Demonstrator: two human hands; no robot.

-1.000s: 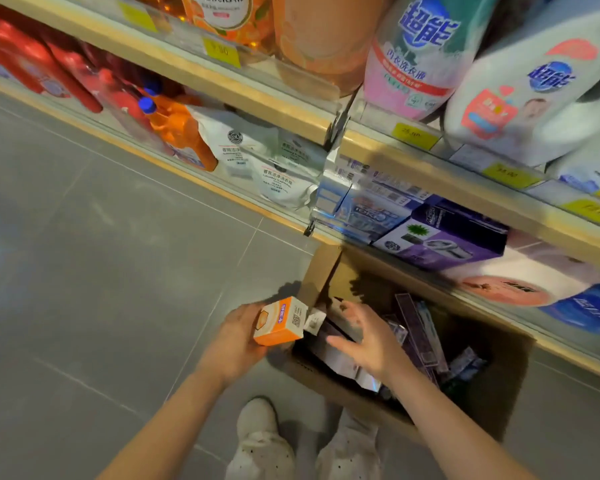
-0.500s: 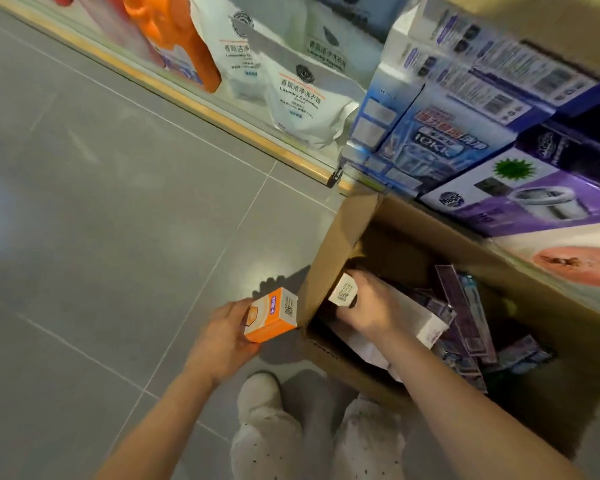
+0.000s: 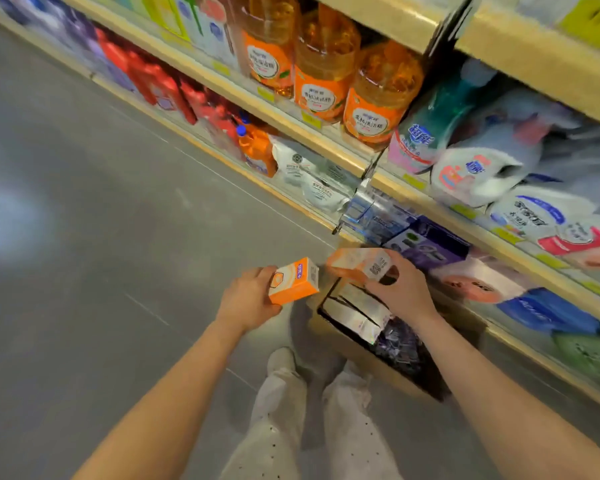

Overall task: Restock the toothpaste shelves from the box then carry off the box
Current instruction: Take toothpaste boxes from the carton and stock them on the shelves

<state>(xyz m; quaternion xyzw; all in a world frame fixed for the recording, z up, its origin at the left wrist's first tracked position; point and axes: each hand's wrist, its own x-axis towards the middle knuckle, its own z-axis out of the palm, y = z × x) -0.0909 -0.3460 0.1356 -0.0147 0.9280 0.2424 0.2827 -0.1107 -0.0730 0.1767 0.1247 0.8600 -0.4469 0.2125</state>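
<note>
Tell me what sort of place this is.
Most likely a shop aisle, household goods: tiered shelves with yellow price tags, rows of orange bottles, and an open cardboard box of stock on the floor.

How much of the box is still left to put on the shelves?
Lots. Each hand holds an orange pack: left hand, right hand. The cardboard box on the floor still has more packs inside, so shelving them and carrying the box away are left.

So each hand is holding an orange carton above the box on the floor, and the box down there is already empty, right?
Not empty. In the head view the cardboard box still contains packets. The left hand and right hand do each hold an orange carton.
</note>
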